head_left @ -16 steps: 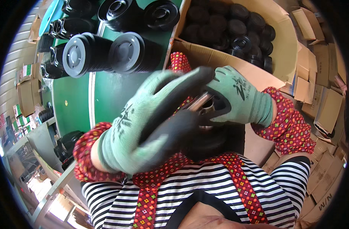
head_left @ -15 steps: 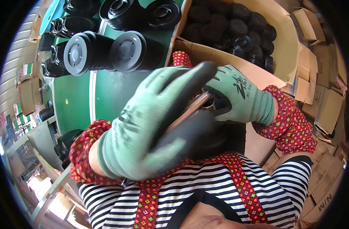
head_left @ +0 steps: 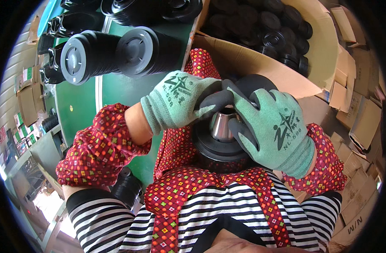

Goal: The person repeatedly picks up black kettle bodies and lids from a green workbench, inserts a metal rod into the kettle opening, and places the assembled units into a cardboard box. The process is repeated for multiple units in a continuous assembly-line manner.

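Note:
A shiny metal cone (head_left: 221, 128) stands upright on a stack of black round discs (head_left: 218, 149) in front of my lap. My left hand (head_left: 186, 100), in a green glove with black fingers, is closed at the cone's top; anything small pinched there is hidden. On the other side, my right hand (head_left: 275, 124), gloved alike, has its thumb against the cone and its forefinger reaching over the top to the left fingertips. Behind the right fingers shows another black disc (head_left: 256, 85), partly covered.
Stacks of black lids (head_left: 136, 51) lie on the green table (head_left: 127, 92) at the far left. A cardboard box (head_left: 260, 63) of black round parts stands at the far right. Flattened cartons (head_left: 355, 173) cover the right side. A dark stack (head_left: 127, 187) sits below the table edge.
My left hand has swung back to the left and up, off the metal piece it covered. The right hand has come down and nearer. The cone and black discs now show.

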Demonstrator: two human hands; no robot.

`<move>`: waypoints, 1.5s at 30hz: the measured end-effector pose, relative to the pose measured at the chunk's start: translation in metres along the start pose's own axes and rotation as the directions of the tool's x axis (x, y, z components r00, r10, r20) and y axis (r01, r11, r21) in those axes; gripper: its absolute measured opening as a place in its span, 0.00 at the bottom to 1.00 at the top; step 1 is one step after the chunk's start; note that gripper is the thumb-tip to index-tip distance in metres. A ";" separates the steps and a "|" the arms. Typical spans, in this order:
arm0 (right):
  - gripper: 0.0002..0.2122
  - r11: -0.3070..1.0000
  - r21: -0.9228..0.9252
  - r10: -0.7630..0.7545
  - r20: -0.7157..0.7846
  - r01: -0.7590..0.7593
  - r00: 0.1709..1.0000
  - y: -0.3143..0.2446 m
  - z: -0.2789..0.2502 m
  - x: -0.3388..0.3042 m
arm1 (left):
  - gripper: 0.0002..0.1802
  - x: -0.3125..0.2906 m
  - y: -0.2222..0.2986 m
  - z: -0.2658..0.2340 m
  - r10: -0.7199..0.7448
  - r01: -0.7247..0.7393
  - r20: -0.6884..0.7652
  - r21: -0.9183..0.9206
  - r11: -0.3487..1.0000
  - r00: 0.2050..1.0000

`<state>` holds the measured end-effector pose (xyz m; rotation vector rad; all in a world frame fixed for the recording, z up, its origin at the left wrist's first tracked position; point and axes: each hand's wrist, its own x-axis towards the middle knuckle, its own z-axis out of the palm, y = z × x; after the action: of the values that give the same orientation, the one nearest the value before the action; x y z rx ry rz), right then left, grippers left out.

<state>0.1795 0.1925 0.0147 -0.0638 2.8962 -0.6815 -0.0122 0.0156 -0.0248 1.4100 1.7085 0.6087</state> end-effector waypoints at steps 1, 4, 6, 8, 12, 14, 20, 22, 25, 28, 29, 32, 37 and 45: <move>0.30 0.999 -0.034 0.007 0.020 -0.007 1.000 -0.003 -0.002 -0.001 | 0.25 0.003 -0.012 0.007 0.058 -0.058 -0.040 0.013 0.998 0.997; 0.29 0.988 -0.119 0.112 0.098 -0.100 0.989 -0.015 -0.015 0.001 | 0.28 0.023 -0.041 0.017 0.181 -0.178 -0.081 0.039 0.983 0.980; 0.29 0.986 -0.141 0.099 0.065 -0.089 0.993 -0.016 -0.013 -0.004 | 0.24 0.030 -0.049 0.028 0.208 -0.209 -0.163 0.011 0.978 0.964; 0.29 0.980 -0.183 0.084 0.012 -0.080 0.996 -0.014 -0.008 -0.005 | 0.23 0.035 -0.052 0.030 0.234 -0.237 -0.196 0.007 0.971 0.952; 0.28 0.983 -0.181 0.022 -0.079 -0.036 0.997 -0.005 -0.003 -0.008 | 0.14 0.024 -0.035 0.029 0.247 -0.242 -0.307 0.055 0.969 0.919; 0.27 0.985 -0.170 -0.054 -0.184 0.022 0.981 -0.002 -0.001 -0.013 | 0.14 0.014 -0.028 0.023 0.232 -0.199 -0.327 0.133 0.971 0.916; 0.34 0.974 0.097 -0.154 -0.380 0.205 0.912 -0.008 0.025 -0.043 | 0.13 -0.068 -0.036 0.046 -0.009 0.015 -0.683 0.003 1.000 0.730; 0.32 0.923 0.318 -0.081 -0.385 0.215 0.919 -0.006 0.049 -0.048 | 0.12 -0.104 -0.055 0.066 -0.042 0.148 -0.765 0.070 0.986 0.643; 0.28 0.847 0.483 -0.006 -0.408 0.221 0.913 -0.003 0.073 -0.050 | 0.10 -0.150 -0.084 0.102 -0.097 0.401 -0.813 0.176 0.899 0.574; 0.23 0.818 0.510 0.018 -0.484 0.265 0.875 -0.006 0.077 -0.046 | 0.13 -0.187 -0.115 0.146 -0.247 0.606 -0.808 0.162 0.779 0.535; 0.22 0.826 0.500 0.035 -0.505 0.260 0.862 -0.005 0.081 -0.045 | 0.14 -0.197 -0.123 0.160 -0.310 0.660 -0.802 0.135 0.739 0.511; 0.18 0.815 0.535 0.134 -0.548 0.224 0.825 -0.001 0.088 -0.033 | 0.30 -0.211 -0.135 0.186 -0.314 0.613 -0.838 0.030 0.789 0.446; 0.18 0.539 0.810 0.436 -0.504 0.232 0.746 -0.007 0.056 -0.007 | 0.57 -0.197 -0.040 0.153 -0.105 0.207 -0.838 0.010 0.978 0.535; 0.27 -0.227 0.968 0.116 0.136 -0.107 0.984 -0.069 0.137 0.070 | 0.29 -0.251 0.008 0.157 -0.396 -0.370 -0.791 -0.581 0.725 0.467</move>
<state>0.1340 0.0654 -0.0856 0.4134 1.2750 -2.6505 0.1311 -0.2434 -0.0329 0.4247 1.8424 2.0499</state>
